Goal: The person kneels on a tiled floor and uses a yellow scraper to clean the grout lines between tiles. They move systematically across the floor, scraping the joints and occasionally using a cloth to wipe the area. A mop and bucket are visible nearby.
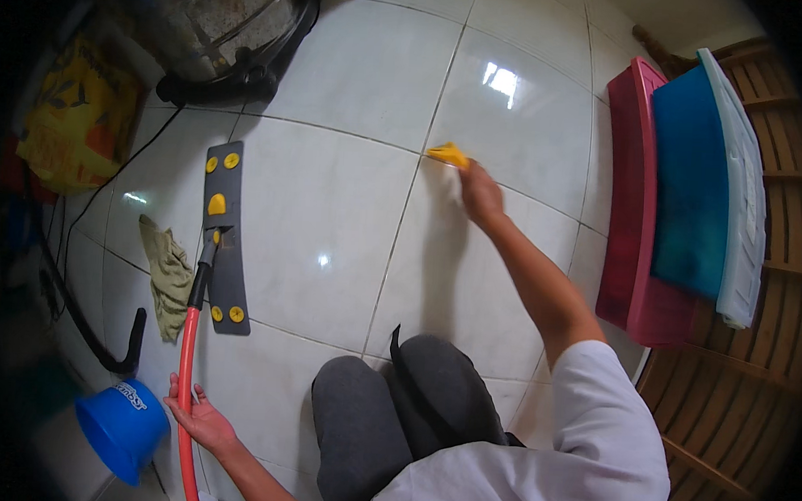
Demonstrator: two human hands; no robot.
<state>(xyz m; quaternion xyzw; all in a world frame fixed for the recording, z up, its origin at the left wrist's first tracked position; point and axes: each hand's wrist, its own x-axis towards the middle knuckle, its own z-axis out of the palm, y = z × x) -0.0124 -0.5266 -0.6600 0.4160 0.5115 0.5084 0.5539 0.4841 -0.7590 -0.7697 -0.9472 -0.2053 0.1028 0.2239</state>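
My right hand [481,192] reaches out over the white tiled floor [323,180], gripping a small yellow item [449,154]. Blur leaves its exact kind unclear; it is at or just above a grout crossing. At the lower left, my left hand [204,424] loosely holds the red handle [187,348] of a flat mop, with the pole lying across the fingers. The mop's grey plate [227,276] rests on the floor and has yellow round cloth holders at both ends. A crumpled olive-green cloth [168,277] lies just left of the plate.
A blue plastic bucket [121,430] lies tipped beside the mop handle. Pink [628,207] and teal [689,182] plastic bins line the right, by wooden slats [724,392]. A yellow bag [85,116], a black cord [119,171] and a black-based appliance [241,75] occupy the upper left.
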